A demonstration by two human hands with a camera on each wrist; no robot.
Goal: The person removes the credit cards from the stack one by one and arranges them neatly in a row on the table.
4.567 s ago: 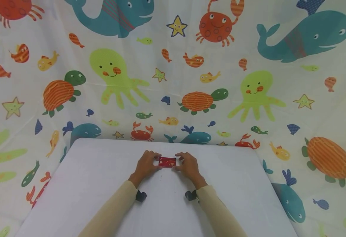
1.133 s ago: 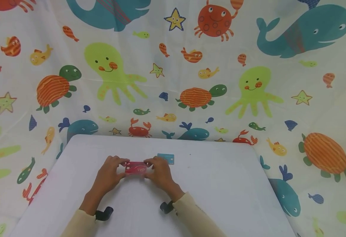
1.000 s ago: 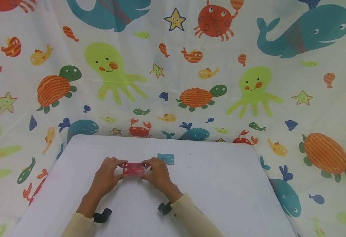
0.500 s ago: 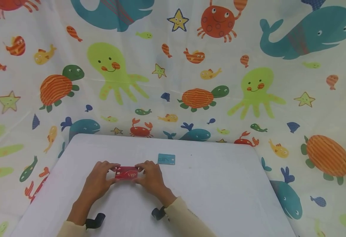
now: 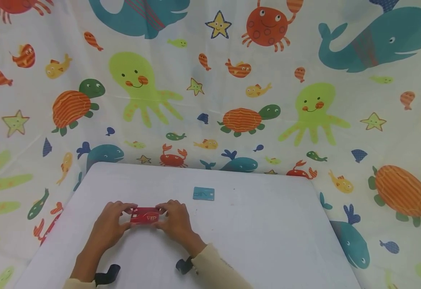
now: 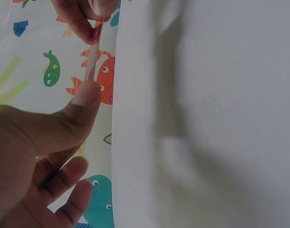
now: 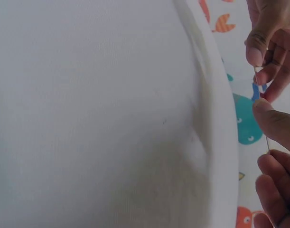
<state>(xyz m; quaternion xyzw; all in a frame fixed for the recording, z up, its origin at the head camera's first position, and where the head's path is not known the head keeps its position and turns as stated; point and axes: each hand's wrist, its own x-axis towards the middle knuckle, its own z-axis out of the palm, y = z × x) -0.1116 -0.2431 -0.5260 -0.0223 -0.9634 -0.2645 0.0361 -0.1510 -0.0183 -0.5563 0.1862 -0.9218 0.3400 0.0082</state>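
Observation:
In the head view, a red card with pale "VIP" lettering is held between both hands, left of the table's middle. My left hand pinches its left end between thumb and fingers, and my right hand pinches the right end. Both wrist views show the card nearly edge-on, its thin side toward the left wrist camera, raised off the tabletop. Farther back and to the right, a blue card lies flat on the table, apart from either hand; its lettering appears upside down.
A white-covered table spans the lower part of the head view. Behind it hangs a curtain printed with sea animals. Dark wrist-worn cameras, including one on the right wrist, stick out near the sleeves.
Both hands have carried the red card left and nearer the person. Several seconds ago it was where the blue card lies, which was then out of sight; the blue card is now uncovered.

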